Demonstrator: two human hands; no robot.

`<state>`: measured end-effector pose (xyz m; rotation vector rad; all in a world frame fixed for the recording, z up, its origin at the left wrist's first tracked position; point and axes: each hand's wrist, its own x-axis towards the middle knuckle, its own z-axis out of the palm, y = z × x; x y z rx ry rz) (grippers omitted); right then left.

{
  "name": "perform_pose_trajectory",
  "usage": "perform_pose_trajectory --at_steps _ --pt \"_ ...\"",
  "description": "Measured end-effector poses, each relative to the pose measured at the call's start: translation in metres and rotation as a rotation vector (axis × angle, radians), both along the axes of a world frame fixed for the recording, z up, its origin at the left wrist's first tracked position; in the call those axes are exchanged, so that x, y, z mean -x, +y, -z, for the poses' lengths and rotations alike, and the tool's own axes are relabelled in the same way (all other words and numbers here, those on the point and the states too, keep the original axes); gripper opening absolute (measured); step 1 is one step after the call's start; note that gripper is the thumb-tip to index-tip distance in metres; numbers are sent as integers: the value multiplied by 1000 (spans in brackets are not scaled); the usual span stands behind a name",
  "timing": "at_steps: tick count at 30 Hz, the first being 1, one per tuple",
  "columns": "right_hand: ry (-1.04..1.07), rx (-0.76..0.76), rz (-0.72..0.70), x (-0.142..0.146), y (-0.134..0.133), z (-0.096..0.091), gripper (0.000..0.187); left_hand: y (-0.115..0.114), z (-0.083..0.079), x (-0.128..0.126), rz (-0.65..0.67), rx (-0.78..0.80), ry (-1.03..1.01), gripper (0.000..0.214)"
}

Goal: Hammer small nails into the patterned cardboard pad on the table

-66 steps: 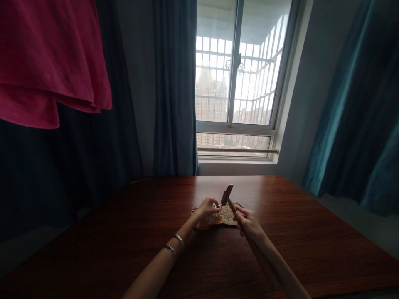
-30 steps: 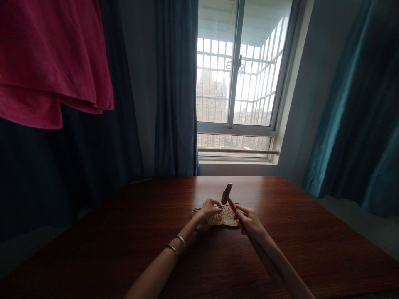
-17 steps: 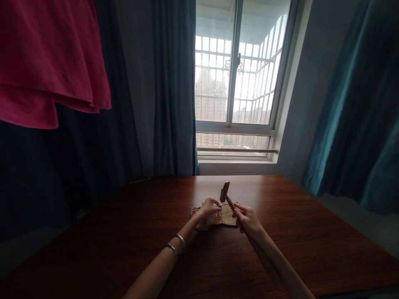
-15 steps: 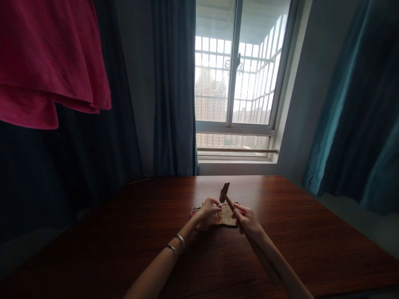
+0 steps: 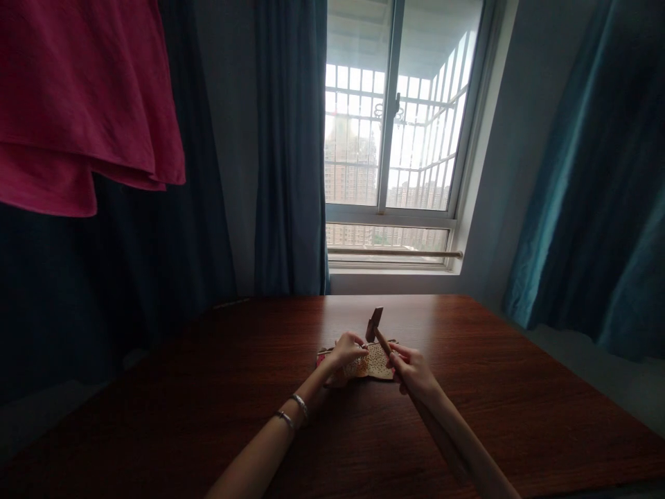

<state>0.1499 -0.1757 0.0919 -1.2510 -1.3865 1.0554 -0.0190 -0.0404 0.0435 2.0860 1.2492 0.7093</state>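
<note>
My right hand [image 5: 413,372] is wrapped round the wooden handle of a hammer [image 5: 382,339], whose head is raised at the far end, above the back of a spotted piece. That tan, dark-spotted piece [image 5: 380,362] lies on the table, with some red at its left end; its material is hard to tell. Over its left part, my left hand [image 5: 347,350] has thumb and fingertips brought together in a pinch. Whatever is between those fingertips is too small to make out. Part of the spotted piece is hidden behind my left hand.
A brown wooden table [image 5: 249,388] spreads around both hands. Behind it are a barred window [image 5: 384,173] and blue curtains [image 5: 291,152]. A pink cloth [image 5: 88,97] hangs at the upper left. Two silver bangles [image 5: 294,412] circle my left wrist.
</note>
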Motion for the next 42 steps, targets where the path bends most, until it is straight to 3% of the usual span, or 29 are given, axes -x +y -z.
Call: perform_pose_trajectory --at_steps 10,24,32,42 --pt "35 -17 26 3 0 1 45 -9 -11 1 -7 -40 25 32" --pt "-27 8 27 1 3 12 46 12 16 2 24 -88 14 30" --pt "61 -26 48 2 -2 0 45 7 10 5 31 -143 51 34" --pt "69 5 32 -2 -6 6 45 -6 -6 5 -32 -176 212 27"
